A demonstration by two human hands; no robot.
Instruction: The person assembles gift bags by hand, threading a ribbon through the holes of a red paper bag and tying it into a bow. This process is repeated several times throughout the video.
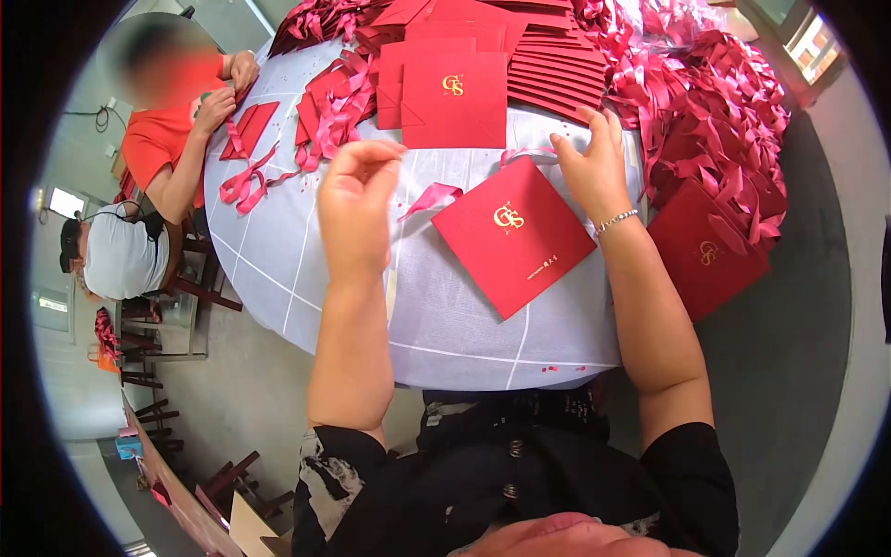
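Note:
A flat red paper gift bag [515, 243] with gold lettering lies tilted on the tablecloth in front of me. Loose pink ribbon [434, 196] loops out from its upper left edge. To the left of the bag my left hand [357, 209] is raised, slightly blurred, with curled fingers brought together near the thumb; anything between them is hidden. My right hand [596, 172] is over the bag's upper right side, thumb and fingers apart, the thumb close to another bit of ribbon. Just beyond both hands lies a stack of similar red bags [455, 116].
More bags [561, 74] fan out at the back. Ribboned bags [719, 139] heap up at the right edge. A co-worker in red [162, 153] handles something at the left, near folded red pieces [249, 130]. Another person in white [125, 251] sits farther off.

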